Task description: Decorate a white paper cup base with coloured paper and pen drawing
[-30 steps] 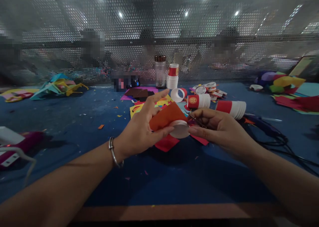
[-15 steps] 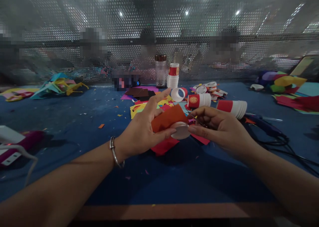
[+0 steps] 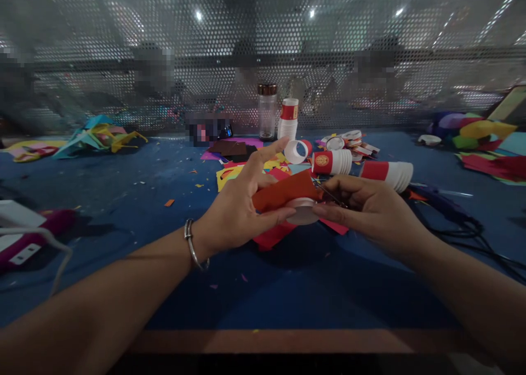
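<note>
Orange paper (image 3: 283,191) up in the middle, above the blue table (image 3: 184,293), white disc (image 3: 303,213) at its near edge! Your left hand (image 3: 236,205) grips the paper, thumb on the disc, index finger stretched out; your right hand (image 3: 370,213) pinches a thin metal tool (image 3: 331,193), thumb by the disc's right rim. Bracing both sides probably steadies it. On the far side, right, a cup stack (image 3: 332,162) lies sideways, perhaps for easy reach, its gold emblem (image 3: 322,162) too small to read.
</note>
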`<move>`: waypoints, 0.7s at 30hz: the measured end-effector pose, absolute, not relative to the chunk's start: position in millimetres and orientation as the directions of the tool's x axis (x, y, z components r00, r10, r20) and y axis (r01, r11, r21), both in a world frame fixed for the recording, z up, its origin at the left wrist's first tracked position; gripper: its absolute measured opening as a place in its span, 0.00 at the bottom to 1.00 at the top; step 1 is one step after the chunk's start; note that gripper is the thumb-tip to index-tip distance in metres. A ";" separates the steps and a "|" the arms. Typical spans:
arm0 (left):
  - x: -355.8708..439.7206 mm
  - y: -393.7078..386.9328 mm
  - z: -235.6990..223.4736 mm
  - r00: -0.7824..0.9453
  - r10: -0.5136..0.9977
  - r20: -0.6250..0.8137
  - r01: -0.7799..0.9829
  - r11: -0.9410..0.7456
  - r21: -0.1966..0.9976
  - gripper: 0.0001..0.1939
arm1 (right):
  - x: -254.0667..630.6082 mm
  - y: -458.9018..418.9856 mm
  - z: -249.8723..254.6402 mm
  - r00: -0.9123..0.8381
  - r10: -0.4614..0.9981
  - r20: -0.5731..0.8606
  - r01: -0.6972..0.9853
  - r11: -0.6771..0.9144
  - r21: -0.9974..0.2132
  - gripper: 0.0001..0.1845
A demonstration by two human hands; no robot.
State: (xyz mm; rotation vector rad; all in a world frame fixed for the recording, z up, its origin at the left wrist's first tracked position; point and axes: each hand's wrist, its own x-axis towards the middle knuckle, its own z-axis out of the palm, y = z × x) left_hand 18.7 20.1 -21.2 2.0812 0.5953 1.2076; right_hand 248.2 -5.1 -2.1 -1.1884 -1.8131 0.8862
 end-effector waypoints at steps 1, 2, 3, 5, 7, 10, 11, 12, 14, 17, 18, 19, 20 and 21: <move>19.0 19.9 -20.7 0.467 0.671 0.576 0.063 -0.675 0.735 0.46 | 247.8 -5.2 -1.8 -0.258 0.939 0.227 0.388 0.316 -0.865 0.17; 19.4 19.7 -19.8 0.462 0.681 0.569 0.063 -0.665 0.745 0.47 | 247.4 -5.2 -1.5 -0.255 0.941 0.224 0.381 0.310 -0.871 0.17; 19.7 19.3 -18.8 0.458 0.690 0.561 0.061 -0.654 0.754 0.48 | 247.2 -5.2 -1.3 -0.251 0.943 0.218 0.375 0.303 -0.876 0.19; 19.8 18.5 -16.7 0.453 0.710 0.539 0.055 -0.626 0.778 0.50 | 246.9 -5.0 -0.9 -0.240 0.947 0.213 0.369 0.292 -0.882 0.20; 18.7 18.6 -15.4 0.437 0.750 0.496 0.064 -0.576 0.815 0.53 | 247.0 -4.4 -0.6 -0.219 0.950 0.224 0.366 0.292 -0.883 0.21; 15.1 21.5 -16.4 0.409 0.811 0.418 0.064 -0.483 0.874 0.57 | 247.6 -3.6 0.1 -0.172 0.955 0.242 0.347 0.289 -0.892 0.21; 13.7 23.1 -17.2 0.410 0.826 0.386 0.067 -0.449 0.891 0.58 | 248.0 -3.3 0.4 -0.158 0.957 0.245 0.335 0.285 -0.898 0.21; 12.4 24.7 -18.0 0.420 0.840 0.343 0.083 -0.412 0.907 0.59 | 248.5 -3.1 0.7 -0.147 0.958 0.245 0.322 0.281 -0.904 0.21; 10.3 27.3 -18.9 0.453 0.863 0.223 0.161 -0.325 0.932 0.56 | 249.8 -2.7 1.2 -0.128 0.961 0.245 0.296 0.273 -0.915 0.21; 8.7 28.1 -18.7 0.502 0.865 0.025 0.356 -0.233 0.905 0.37 | 251.7 -1.8 1.7 -0.109 0.967 0.231 0.240 0.251 -0.938 0.20; 8.5 27.6 -18.6 0.518 0.855 -0.024 0.418 -0.229 0.879 0.29 | 252.1 -1.4 1.7 -0.107 0.969 0.225 0.214 0.243 -0.946 0.19; 8.3 26.8 -18.7 0.529 0.846 -0.057 0.465 -0.234 0.854 0.25 | 252.5 -1.1 1.6 -0.105 0.970 0.220 0.185 0.237 -0.954 0.19; 8.2 25.9 -19.1 0.540 0.838 -0.072 0.490 -0.244 0.837 0.25 | 252.7 -0.7 1.5 -0.101 0.971 0.215 0.154 0.229 -0.961 0.18; 8.2 25.1 -19.7 0.546 0.835 -0.070 0.491 -0.251 0.834 0.27 | 252.7 -0.4 1.4 -0.091 0.973 0.214 0.126 0.224 -0.966 0.17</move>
